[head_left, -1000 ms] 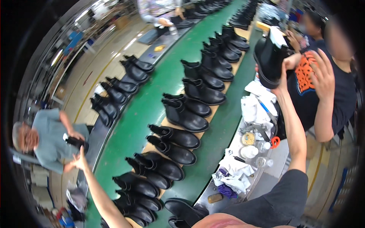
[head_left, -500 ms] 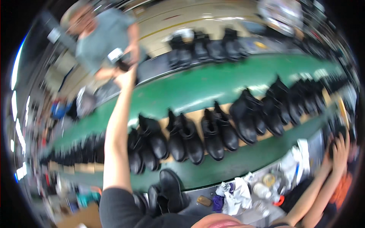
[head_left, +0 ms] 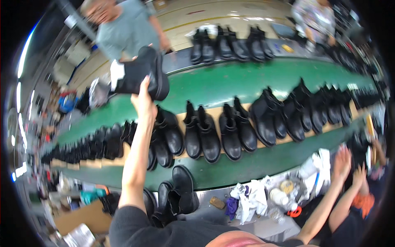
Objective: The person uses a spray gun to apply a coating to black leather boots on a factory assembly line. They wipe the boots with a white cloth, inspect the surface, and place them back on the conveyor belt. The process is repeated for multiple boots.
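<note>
A black ankle boot (head_left: 140,72) is in my left hand (head_left: 144,101), raised over the far side of the green conveyor belt (head_left: 230,82). My left fingers wrap around it near the sole, and a white piece (head_left: 117,71) shows at its shaft end. The boot partly hides the hands of a person across the belt. Over on the right, my right hand (head_left: 341,164) is up with its fingers stretched out, holding nothing I can see. Beside it is a co-worker's hand (head_left: 360,176). Black ankle boots (head_left: 207,136) stand in a row along the belt.
A person in a grey-green shirt (head_left: 127,31) stands opposite, another (head_left: 317,20) at the far right. Several boots (head_left: 222,43) line the far ledge. Near me are loose boots (head_left: 183,189), white cloths (head_left: 251,201), bottles (head_left: 279,196) and a cardboard box (head_left: 84,222).
My left hand has drawn back from the person opposite, bringing the boot closer. My right hand has moved left, away from the dark thing and the co-worker's hand, with its fingers spread.
</note>
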The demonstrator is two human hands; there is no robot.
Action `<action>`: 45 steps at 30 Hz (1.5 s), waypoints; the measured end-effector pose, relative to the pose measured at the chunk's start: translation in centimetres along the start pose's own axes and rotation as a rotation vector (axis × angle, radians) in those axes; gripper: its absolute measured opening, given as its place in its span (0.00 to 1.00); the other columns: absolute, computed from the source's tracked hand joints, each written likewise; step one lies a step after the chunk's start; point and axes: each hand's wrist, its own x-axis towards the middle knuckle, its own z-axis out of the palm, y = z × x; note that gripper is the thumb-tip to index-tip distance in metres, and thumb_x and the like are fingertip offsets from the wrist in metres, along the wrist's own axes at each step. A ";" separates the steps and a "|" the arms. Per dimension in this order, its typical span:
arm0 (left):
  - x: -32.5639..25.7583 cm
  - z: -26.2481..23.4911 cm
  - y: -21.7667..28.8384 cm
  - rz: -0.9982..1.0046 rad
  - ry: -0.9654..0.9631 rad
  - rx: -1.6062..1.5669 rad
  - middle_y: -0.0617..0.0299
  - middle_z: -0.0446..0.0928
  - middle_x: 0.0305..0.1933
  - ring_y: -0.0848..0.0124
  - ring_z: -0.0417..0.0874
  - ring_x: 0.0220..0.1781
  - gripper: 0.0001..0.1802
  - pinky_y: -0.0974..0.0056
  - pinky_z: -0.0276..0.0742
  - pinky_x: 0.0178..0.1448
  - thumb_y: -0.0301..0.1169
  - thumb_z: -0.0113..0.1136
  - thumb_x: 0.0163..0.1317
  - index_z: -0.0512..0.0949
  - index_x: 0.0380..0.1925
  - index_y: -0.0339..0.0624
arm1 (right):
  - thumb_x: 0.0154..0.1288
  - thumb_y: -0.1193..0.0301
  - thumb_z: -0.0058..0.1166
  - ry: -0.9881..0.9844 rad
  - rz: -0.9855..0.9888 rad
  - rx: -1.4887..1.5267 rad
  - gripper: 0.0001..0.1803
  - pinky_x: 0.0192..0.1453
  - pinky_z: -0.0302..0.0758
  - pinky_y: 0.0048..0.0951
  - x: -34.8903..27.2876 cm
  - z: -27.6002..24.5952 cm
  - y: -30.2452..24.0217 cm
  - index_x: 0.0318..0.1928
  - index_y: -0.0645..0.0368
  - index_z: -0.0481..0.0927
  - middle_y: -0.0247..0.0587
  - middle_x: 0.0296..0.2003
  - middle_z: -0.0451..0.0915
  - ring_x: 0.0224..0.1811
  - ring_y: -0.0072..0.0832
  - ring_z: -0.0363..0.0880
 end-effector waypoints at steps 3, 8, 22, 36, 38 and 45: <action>-9.8 2.2 1.4 -0.221 -0.175 -0.085 0.54 0.78 0.50 0.64 0.83 0.46 0.23 0.55 0.79 0.56 0.27 0.67 0.56 0.73 0.51 0.30 | 0.73 0.54 0.38 -0.421 0.015 -0.559 0.30 0.61 0.72 0.35 -11.8 17.3 4.2 0.66 0.61 0.65 0.49 0.59 0.74 0.59 0.34 0.75; -25.5 6.2 0.0 -0.353 -0.447 -0.069 0.57 0.78 0.51 0.64 0.82 0.49 0.16 0.56 0.81 0.53 0.29 0.61 0.62 0.76 0.49 0.35 | 0.66 0.40 0.46 -0.752 0.197 -0.556 0.46 0.64 0.68 0.43 -18.8 23.8 11.7 0.74 0.51 0.49 0.49 0.65 0.66 0.65 0.36 0.67; -34.3 -3.5 4.0 -0.041 -1.609 0.578 0.42 0.66 0.65 0.49 0.66 0.68 0.35 0.52 0.62 0.69 0.32 0.68 0.52 0.68 0.61 0.34 | 0.70 0.42 0.35 -0.211 -0.152 0.195 0.41 0.58 0.76 0.42 -12.0 6.5 -2.6 0.61 0.70 0.66 0.58 0.51 0.77 0.50 0.44 0.80; -38.1 -24.5 2.0 0.044 -1.278 1.197 0.35 0.58 0.65 0.35 0.53 0.71 0.34 0.44 0.58 0.70 0.28 0.66 0.53 0.66 0.61 0.35 | 0.68 0.50 0.46 -0.303 -0.135 0.111 0.29 0.50 0.80 0.51 -6.5 -0.3 -3.1 0.62 0.54 0.70 0.48 0.54 0.78 0.49 0.48 0.81; -38.4 -26.4 1.2 -0.128 -1.332 1.091 0.36 0.55 0.68 0.38 0.50 0.74 0.35 0.46 0.56 0.73 0.30 0.65 0.55 0.63 0.64 0.37 | 0.70 0.53 0.46 -0.256 -0.149 0.086 0.24 0.54 0.79 0.45 -7.3 -1.5 -3.4 0.58 0.55 0.74 0.39 0.52 0.79 0.49 0.42 0.81; -38.7 -29.9 1.4 -0.069 -1.510 1.092 0.48 0.57 0.72 0.51 0.48 0.77 0.33 0.53 0.57 0.75 0.30 0.61 0.58 0.63 0.64 0.36 | 0.70 0.57 0.48 -0.184 -0.085 -0.091 0.23 0.55 0.78 0.43 -2.5 -1.0 -3.4 0.58 0.56 0.74 0.40 0.52 0.79 0.49 0.41 0.80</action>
